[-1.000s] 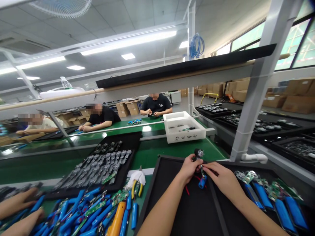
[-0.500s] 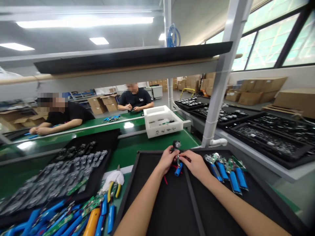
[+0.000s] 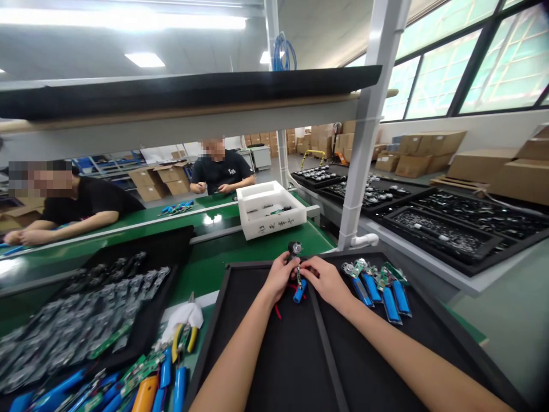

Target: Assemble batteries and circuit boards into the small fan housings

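Observation:
My left hand (image 3: 278,276) and my right hand (image 3: 323,278) meet over a black tray (image 3: 300,366), fingers pinched on one small assembly (image 3: 297,269). It has a black round part on top, a green board strip, red wires and a blue battery cell (image 3: 299,291) hanging below. Both hands are closed on it. Several finished blue cells with green boards (image 3: 380,285) lie in a row on the tray just right of my right hand.
A white bin (image 3: 271,215) stands on the green conveyor (image 3: 240,243) behind the tray. Left are a black tray of grey parts (image 3: 86,312), yellow-handled pliers (image 3: 184,337) and loose blue cells (image 3: 128,386). A white post (image 3: 360,160) rises at right. Two people work across the belt.
The view has swung right and pulled back; the hands stay together on the same assembly. The other hands at lower left are out of view now.

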{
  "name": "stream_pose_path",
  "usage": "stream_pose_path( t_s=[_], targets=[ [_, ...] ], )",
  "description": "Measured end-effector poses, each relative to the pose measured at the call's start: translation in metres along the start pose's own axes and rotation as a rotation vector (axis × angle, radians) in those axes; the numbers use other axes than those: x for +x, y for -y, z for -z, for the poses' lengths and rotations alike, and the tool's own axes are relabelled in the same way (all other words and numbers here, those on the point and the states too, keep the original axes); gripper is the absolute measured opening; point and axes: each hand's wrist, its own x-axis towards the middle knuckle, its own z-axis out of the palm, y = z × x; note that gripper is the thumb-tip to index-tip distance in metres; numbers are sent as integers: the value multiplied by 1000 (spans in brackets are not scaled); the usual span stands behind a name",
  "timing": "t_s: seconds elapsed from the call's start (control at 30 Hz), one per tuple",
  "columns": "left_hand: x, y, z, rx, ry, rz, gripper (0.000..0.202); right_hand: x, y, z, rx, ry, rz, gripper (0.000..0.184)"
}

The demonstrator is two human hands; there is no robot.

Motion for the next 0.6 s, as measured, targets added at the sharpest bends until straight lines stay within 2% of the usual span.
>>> stream_pose_path(
  t_s=[0.13, 0.3, 0.43, 0.53, 0.6],
  targets=[
    [-2, -3, -4, 73, -55, -53, 39, 3, -7, -3, 134, -17, -87, 27],
    [-12, -16, -20, 227, -93, -216, 29, 6, -16, -3, 272, -78, -170, 40],
    [-28, -37, -44, 325, -92, -352, 35, 3, -10, -2, 334, -88, -175, 48],
    [-45, -58, -63, 319, -160, -497, 34, 1, 1, 0, 361, -45, -125, 51],
    [-57, -73, -73, 249, -225, -525, 35, 0, 10, 2, 359, 26, -68, 52]
  ],
)
